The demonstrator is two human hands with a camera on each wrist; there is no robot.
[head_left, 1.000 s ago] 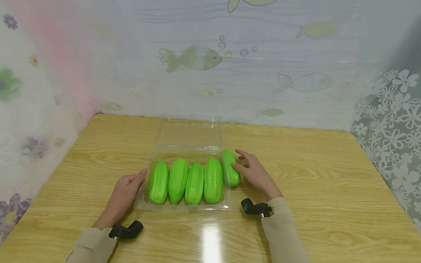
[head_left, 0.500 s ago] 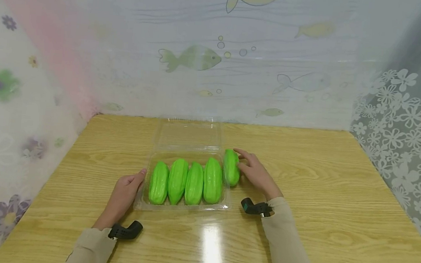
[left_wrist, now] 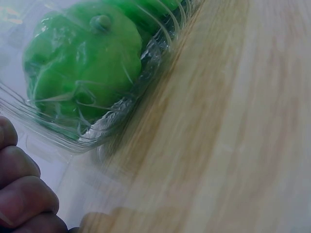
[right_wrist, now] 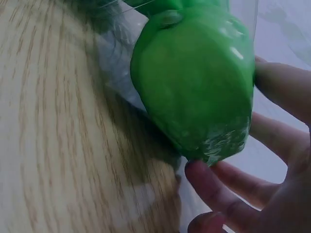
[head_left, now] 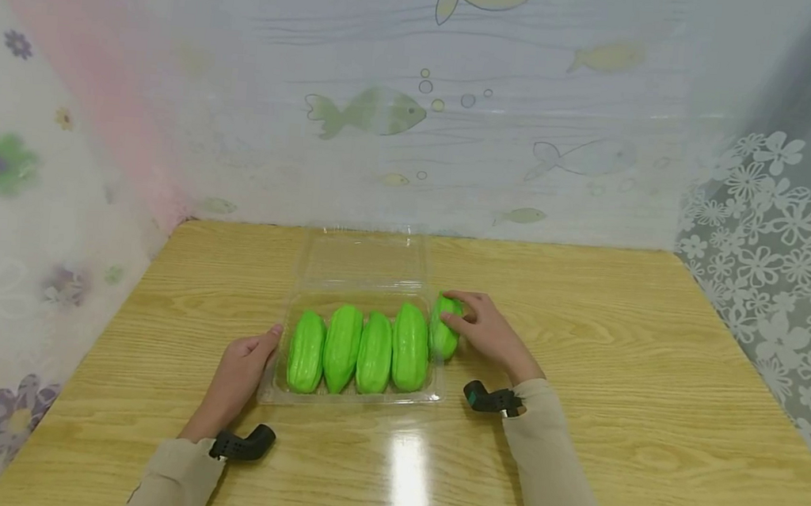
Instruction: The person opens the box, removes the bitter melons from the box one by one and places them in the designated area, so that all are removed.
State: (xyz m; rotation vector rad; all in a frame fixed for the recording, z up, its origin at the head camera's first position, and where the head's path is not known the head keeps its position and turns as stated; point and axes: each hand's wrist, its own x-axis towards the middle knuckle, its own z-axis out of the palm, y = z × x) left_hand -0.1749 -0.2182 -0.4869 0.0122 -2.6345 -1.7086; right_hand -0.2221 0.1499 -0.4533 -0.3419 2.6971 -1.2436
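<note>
A clear plastic clamshell box (head_left: pixel 351 401) sits on the table with its lid (head_left: pixel 365 262) folded back. Several ridged, bright green gourds (head_left: pixel 342 347) lie side by side in it. My left hand (head_left: pixel 243 363) grips the box's left rim, thumb on top; in the left wrist view its curled fingers (left_wrist: pixel 29 199) show below the box corner. Just outside the right wall, another green gourd (head_left: pixel 445 339) leans in my right hand (head_left: pixel 488 331), thumb across its top. The right wrist view shows this gourd's rounded end (right_wrist: pixel 194 82) with fingertips against its side and underside.
The wood-grain table (head_left: pixel 620 341) reaches back to a wall (head_left: pixel 483 172) painted with fish. A flowered panel (head_left: pixel 770 258) stands at the right side. Black wrist cameras (head_left: pixel 247 443) sit on both wrists.
The gourd by my right hand has shifted slightly right, away from the box. My right thumb lifted off it and now lies over its top again. The left hand and box stay put.
</note>
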